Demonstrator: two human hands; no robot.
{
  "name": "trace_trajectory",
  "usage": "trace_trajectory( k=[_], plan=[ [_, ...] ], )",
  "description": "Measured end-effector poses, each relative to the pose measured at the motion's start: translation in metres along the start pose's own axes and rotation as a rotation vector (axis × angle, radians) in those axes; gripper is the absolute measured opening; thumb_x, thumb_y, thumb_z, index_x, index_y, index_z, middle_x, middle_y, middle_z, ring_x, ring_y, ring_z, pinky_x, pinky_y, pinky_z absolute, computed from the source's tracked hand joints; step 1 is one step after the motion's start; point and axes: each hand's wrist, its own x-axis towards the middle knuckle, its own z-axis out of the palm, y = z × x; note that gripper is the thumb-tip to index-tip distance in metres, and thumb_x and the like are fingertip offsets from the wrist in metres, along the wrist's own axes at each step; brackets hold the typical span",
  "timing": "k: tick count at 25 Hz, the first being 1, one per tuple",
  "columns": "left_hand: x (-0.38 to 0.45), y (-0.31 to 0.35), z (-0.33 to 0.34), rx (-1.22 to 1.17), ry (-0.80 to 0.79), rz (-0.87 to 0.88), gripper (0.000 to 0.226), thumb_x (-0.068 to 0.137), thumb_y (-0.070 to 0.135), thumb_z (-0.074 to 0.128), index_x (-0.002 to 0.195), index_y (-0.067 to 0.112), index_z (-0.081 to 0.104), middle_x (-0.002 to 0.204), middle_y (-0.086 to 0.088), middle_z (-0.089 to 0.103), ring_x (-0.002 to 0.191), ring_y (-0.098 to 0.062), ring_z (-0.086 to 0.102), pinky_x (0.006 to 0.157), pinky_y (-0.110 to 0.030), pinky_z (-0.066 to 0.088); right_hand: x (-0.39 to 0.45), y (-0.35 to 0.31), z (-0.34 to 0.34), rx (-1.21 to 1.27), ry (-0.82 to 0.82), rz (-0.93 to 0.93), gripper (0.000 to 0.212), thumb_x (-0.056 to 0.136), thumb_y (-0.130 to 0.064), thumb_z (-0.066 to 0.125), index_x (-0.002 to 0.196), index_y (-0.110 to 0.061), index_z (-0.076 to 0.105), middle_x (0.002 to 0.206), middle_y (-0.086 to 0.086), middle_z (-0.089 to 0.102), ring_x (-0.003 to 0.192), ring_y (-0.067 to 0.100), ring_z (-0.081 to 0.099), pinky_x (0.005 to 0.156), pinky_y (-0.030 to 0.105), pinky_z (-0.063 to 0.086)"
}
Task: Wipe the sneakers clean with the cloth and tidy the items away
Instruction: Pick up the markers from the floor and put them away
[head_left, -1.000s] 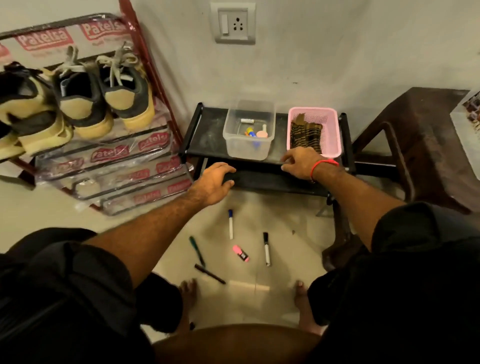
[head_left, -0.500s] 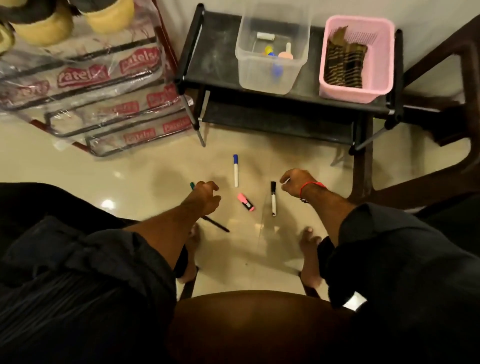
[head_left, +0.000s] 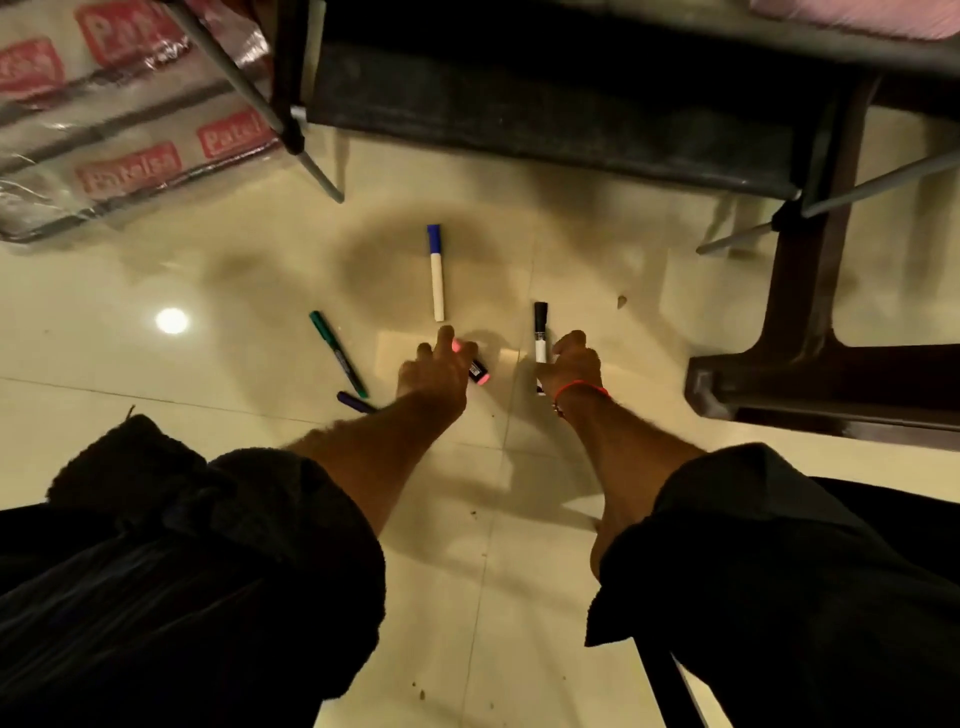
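Pink highlighter (head_left: 475, 364) and black marker (head_left: 540, 332) now under hands.

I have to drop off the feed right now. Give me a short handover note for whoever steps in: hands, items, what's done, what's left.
Left hand: down on the pink highlighter, fingers touching it; grip unclear.
Right hand: at the black-capped marker, fingers curled beside it; grip unclear.
Loose on the floor tiles: blue-capped marker, green pen, dark pen.
Done: no pen lifted yet.
Left: gather all five pens and put them away. Sneakers and cloth are out of view.
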Motion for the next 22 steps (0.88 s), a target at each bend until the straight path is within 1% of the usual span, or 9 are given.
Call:
trace_trajectory(
  k=[2, 3, 6, 8, 11, 14, 17, 20, 22],
  plan=[
    [0.016, -0.001, 0.009, 0.168, 0.018, 0.059, 0.074, 0.094, 0.013, 0.059, 0.156, 0.026, 0.02, 0.165, -0.012, 0.009, 0.127, -0.034, 0.046, 0.091, -0.042, 0.051, 0.013, 0.008, 0.017, -0.024, -0.019, 0.039, 0.052, 0.086, -0.026, 0.07, 0.127, -0.011, 0.041, 0.123, 0.019, 0.05, 0.113, 0.041, 0.053, 0.092, 0.044, 0.049],
    [0.021, -0.002, 0.013, 0.218, 0.025, 0.084, 0.079, 0.092, 0.013, 0.063, 0.155, 0.024, 0.018, 0.165, -0.012, 0.007, 0.126, -0.034, 0.045, 0.091, -0.042, 0.05, 0.016, 0.01, 0.024, -0.05, -0.017, 0.041, 0.054, 0.088, -0.029, 0.069, 0.13, -0.012, 0.04, 0.126, 0.019, 0.047, 0.115, 0.041, 0.051, 0.092, 0.044, 0.046],
    [0.03, -0.005, 0.016, 0.317, 0.067, 0.148, 0.084, 0.085, 0.014, 0.071, 0.151, 0.018, 0.019, 0.158, -0.015, 0.017, 0.123, -0.034, 0.047, 0.09, -0.042, 0.05, 0.023, 0.01, 0.037, -0.095, 0.031, 0.033, 0.049, 0.091, -0.03, 0.066, 0.131, -0.011, 0.044, 0.131, 0.019, 0.044, 0.12, 0.04, 0.047, 0.096, 0.045, 0.043],
    [0.029, -0.008, 0.016, 0.287, 0.093, 0.146, 0.079, 0.087, 0.015, 0.071, 0.149, 0.016, 0.023, 0.152, -0.016, 0.024, 0.12, -0.033, 0.049, 0.09, -0.043, 0.052, 0.025, 0.009, 0.038, -0.08, 0.052, 0.042, 0.04, 0.092, -0.026, 0.065, 0.126, -0.01, 0.052, 0.13, 0.018, 0.048, 0.12, 0.039, 0.049, 0.097, 0.043, 0.044],
    [0.016, -0.013, 0.011, 0.134, 0.096, 0.053, 0.061, 0.096, 0.019, 0.06, 0.147, 0.015, 0.026, 0.144, -0.014, 0.039, 0.114, -0.033, 0.054, 0.088, -0.045, 0.052, 0.018, 0.003, 0.031, -0.018, 0.064, -0.004, 0.026, 0.093, -0.02, 0.062, 0.114, -0.006, 0.061, 0.119, 0.018, 0.062, 0.114, 0.036, 0.058, 0.09, 0.036, 0.048],
    [-0.002, -0.014, -0.009, -0.075, 0.175, 0.006, 0.034, 0.107, 0.031, 0.039, 0.136, 0.013, 0.039, 0.128, -0.01, 0.057, 0.105, -0.032, 0.062, 0.08, -0.043, 0.048, 0.0, -0.015, 0.017, -0.016, 0.034, -0.049, 0.024, 0.095, -0.017, 0.058, 0.114, -0.003, 0.065, 0.116, 0.018, 0.066, 0.111, 0.036, 0.06, 0.084, 0.033, 0.048],
    [-0.025, -0.016, -0.039, -0.277, 0.279, -0.048, 0.033, 0.109, 0.033, 0.031, 0.129, 0.012, 0.047, 0.119, -0.01, 0.063, 0.098, -0.034, 0.065, 0.075, -0.042, 0.048, -0.031, -0.041, -0.01, -0.007, 0.015, -0.104, 0.024, 0.096, -0.013, 0.054, 0.114, -0.004, 0.066, 0.116, 0.019, 0.066, 0.11, 0.036, 0.061, 0.08, 0.03, 0.047],
    [-0.047, -0.014, -0.081, -0.546, 0.351, -0.039, 0.033, 0.109, 0.029, 0.032, 0.13, 0.01, 0.05, 0.118, -0.015, 0.062, 0.1, -0.038, 0.062, 0.081, -0.046, 0.052, -0.064, -0.061, -0.049, 0.007, 0.0, -0.175, 0.025, 0.094, -0.009, 0.053, 0.115, -0.004, 0.066, 0.116, 0.019, 0.066, 0.107, 0.036, 0.061, 0.076, 0.029, 0.047],
    [-0.065, -0.005, -0.115, -0.625, 0.39, 0.006, 0.033, 0.109, 0.027, 0.033, 0.131, 0.009, 0.051, 0.119, -0.018, 0.061, 0.105, -0.039, 0.059, 0.086, -0.047, 0.049, -0.091, -0.07, -0.084, 0.029, 0.019, -0.209, 0.025, 0.095, -0.008, 0.051, 0.115, -0.005, 0.066, 0.108, 0.013, 0.064, 0.104, 0.036, 0.062, 0.071, 0.027, 0.045]
  ],
)
